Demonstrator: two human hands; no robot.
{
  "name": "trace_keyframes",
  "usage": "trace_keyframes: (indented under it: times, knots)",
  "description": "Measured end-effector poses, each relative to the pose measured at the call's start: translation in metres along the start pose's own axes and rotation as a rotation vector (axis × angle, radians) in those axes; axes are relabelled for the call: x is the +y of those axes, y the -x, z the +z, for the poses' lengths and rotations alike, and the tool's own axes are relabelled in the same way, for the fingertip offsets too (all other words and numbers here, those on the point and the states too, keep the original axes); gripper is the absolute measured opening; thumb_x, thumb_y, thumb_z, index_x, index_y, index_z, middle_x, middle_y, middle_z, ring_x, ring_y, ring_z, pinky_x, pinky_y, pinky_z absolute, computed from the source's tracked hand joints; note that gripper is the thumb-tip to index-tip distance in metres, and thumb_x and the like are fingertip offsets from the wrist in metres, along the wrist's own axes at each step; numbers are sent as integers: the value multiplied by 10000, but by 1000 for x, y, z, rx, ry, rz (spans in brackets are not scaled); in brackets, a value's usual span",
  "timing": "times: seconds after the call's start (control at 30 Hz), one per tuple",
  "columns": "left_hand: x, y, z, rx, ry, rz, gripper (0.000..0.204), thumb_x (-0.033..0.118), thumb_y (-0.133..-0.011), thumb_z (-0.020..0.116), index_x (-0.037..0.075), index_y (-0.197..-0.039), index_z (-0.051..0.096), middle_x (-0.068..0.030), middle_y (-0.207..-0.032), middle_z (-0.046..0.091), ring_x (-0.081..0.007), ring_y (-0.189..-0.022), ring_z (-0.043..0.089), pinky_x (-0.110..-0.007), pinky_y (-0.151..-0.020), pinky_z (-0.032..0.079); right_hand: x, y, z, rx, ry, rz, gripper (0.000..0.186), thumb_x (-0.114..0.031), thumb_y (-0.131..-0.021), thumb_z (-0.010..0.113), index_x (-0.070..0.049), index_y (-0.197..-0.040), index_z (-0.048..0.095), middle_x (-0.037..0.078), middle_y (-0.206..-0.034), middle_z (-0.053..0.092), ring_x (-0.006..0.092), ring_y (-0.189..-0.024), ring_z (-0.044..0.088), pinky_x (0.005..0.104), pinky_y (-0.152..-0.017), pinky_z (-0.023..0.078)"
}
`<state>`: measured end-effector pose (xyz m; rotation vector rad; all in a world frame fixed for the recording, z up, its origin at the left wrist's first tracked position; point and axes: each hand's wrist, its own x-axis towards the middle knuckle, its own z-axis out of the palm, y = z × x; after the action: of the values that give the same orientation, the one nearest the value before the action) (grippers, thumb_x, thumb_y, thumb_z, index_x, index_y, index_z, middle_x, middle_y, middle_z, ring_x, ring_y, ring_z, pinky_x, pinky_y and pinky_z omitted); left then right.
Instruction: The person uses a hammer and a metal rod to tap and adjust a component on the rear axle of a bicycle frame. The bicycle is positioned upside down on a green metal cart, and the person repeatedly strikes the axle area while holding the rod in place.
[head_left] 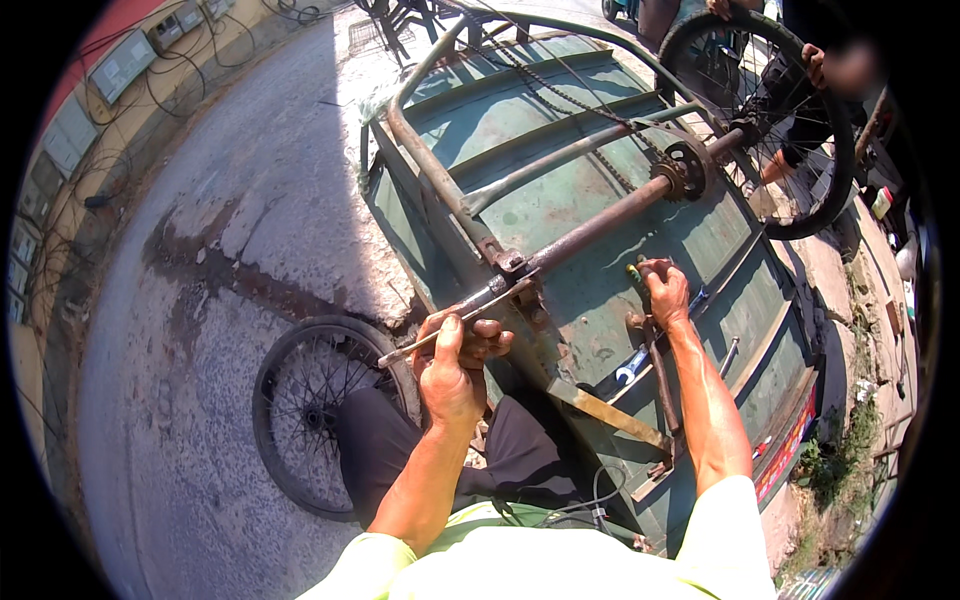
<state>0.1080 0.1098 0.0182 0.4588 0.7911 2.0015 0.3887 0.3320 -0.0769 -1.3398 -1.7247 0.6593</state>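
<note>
My left hand (452,378) is closed round a thin, light-coloured rod (408,349). The rod's far end lies beside the bare end of a rusty axle (585,222) at its clamp. My right hand (668,292) is closed on a small tool with a yellow-green end (634,272), mostly hidden by the fingers; its kind is unclear. Below that hand, a hammer-like tool with a brown handle (662,388) lies on the green metal panel (590,300). Beside it rests a blue spanner (632,364). A sprocket (683,171) with a chain (545,98) sits on the axle.
A loose spoked wheel (300,418) lies on the concrete by my knees. Another wheel (838,150) stands at the axle's far right end, with another person's hand (815,66) on its tyre. A bent tube frame (425,150) rises over the panel. Meter boxes and cables line the left wall.
</note>
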Motion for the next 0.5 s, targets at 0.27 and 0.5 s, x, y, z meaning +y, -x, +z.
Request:
trace_keyframes:
  times: [0.27,0.5]
  knots:
    - [-36,10,-13,31,322,-99,316,289,-1044,461,65,-1165,648,-132,-981,737,-327,-944,711,-424,-815,581,2,0,2,0,-13,0,266,-259,-835,647,-35,-936,750,119,-926,725,258,-868,685,353,-789,514]
    - [-38,10,-6,92,562,-248,304,281,-1030,498,59,-1163,657,-120,-995,744,-297,-965,711,-380,-778,591,7,-1,5,1,-44,-5,263,-253,-844,636,-27,-926,741,94,-865,703,220,-814,667,333,-761,508]
